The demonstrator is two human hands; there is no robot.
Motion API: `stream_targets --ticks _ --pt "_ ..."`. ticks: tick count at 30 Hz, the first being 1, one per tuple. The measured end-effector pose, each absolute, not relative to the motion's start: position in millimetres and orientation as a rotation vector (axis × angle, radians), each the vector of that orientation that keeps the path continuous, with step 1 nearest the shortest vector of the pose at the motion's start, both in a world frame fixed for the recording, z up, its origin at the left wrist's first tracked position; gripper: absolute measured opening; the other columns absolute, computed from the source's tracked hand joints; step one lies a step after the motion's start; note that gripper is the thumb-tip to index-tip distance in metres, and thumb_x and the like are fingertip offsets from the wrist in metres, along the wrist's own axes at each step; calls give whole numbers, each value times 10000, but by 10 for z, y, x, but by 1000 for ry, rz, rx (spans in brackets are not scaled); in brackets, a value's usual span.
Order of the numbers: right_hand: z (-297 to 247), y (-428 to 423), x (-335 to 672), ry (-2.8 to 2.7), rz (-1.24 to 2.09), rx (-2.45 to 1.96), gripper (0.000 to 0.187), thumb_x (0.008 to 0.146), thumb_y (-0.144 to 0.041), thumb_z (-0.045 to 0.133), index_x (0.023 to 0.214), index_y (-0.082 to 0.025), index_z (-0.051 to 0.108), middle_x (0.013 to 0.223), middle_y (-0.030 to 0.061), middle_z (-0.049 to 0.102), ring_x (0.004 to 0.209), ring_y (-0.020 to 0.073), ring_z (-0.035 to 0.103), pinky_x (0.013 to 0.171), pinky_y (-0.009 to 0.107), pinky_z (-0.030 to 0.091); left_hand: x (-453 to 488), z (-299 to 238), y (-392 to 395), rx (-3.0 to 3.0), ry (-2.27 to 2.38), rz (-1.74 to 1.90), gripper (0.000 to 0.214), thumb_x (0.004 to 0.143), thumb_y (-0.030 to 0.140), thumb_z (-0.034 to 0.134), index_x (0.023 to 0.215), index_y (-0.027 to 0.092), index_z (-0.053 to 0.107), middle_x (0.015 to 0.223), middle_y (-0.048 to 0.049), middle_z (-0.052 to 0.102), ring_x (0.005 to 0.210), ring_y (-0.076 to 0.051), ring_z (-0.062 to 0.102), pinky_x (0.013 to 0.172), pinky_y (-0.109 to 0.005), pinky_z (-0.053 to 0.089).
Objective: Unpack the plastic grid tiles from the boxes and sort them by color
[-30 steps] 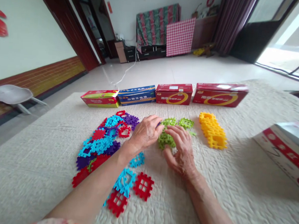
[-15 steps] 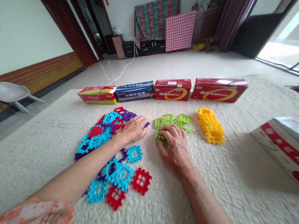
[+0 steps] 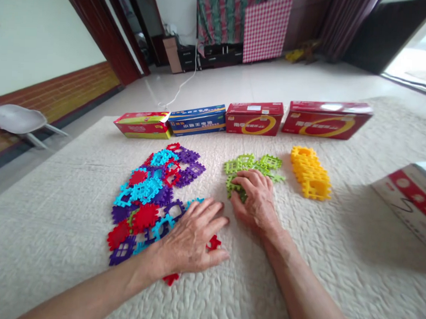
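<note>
My left hand (image 3: 194, 237) hovers over or rests on the lower right of a mixed pile of interlocking plastic building tiles (image 3: 147, 189) in red, light blue and purple. Its fingers are spread and nothing shows in them; a red tile (image 3: 214, 243) peeks out between thumb and fingers. To the right, my right hand (image 3: 256, 197) has its fingers curled over the front of a group of green interlocking tiles (image 3: 233, 166), the thumb and forefinger around some of them. Part of that group is hidden under the palm. A leaning row of yellow tiles (image 3: 310, 174) lies farther right.
Along the far side of the cream quilted cover (image 3: 86, 181) stand a red-and-green box (image 3: 143, 129), a blue box (image 3: 196, 124) and two red boxes (image 3: 254, 126). A white-and-red carton (image 3: 407, 193) is at the right. Beyond the left edge is a white stool (image 3: 18, 119).
My left hand has come back toward me from the purple tiles at the pile's far right and now covers nearer tiles. My right hand stays on the green tiles. The view has tilted slightly down.
</note>
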State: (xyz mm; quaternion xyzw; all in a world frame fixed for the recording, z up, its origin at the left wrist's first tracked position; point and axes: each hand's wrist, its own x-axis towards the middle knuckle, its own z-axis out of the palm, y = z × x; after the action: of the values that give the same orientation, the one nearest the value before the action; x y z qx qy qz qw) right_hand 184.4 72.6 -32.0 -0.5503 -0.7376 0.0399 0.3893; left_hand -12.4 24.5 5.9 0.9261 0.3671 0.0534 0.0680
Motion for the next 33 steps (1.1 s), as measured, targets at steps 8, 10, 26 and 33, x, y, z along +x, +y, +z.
stream_targets --ticks 8,10,26,33 --pt "-316 740 1854 -1880 122 -1383 175 786 -198 587 950 -226 641 1138 63 652 1194 276 484 997 457 323 -499 312 421 2992 1151 106 313 906 236 489 1196 182 594 1378 -119 536 1363 -304 379 1082 -516 344" --pt "-304 738 1854 -1881 126 -1383 175 788 -195 582 950 -227 641 1130 65 655 1188 277 490 992 461 329 -417 338 617 3032 1140 145 323 916 288 498 1208 183 588 1378 -115 540 1349 -301 399 1082 -512 348" --pt "-380 805 1893 -1898 2 -1306 155 816 -235 542 939 -243 638 1087 61 674 1137 290 548 942 487 383 -822 247 1447 3052 1264 4 397 931 278 447 1284 120 537 1363 -177 537 1315 -306 443 1031 -506 405" --pt "-451 862 1924 -1914 -172 -1213 155 825 -290 540 950 -255 625 1044 68 691 1082 311 579 864 495 424 -776 86 150 3190 698 132 458 888 515 490 1210 200 572 1367 -96 557 1288 -278 458 1019 -455 431"
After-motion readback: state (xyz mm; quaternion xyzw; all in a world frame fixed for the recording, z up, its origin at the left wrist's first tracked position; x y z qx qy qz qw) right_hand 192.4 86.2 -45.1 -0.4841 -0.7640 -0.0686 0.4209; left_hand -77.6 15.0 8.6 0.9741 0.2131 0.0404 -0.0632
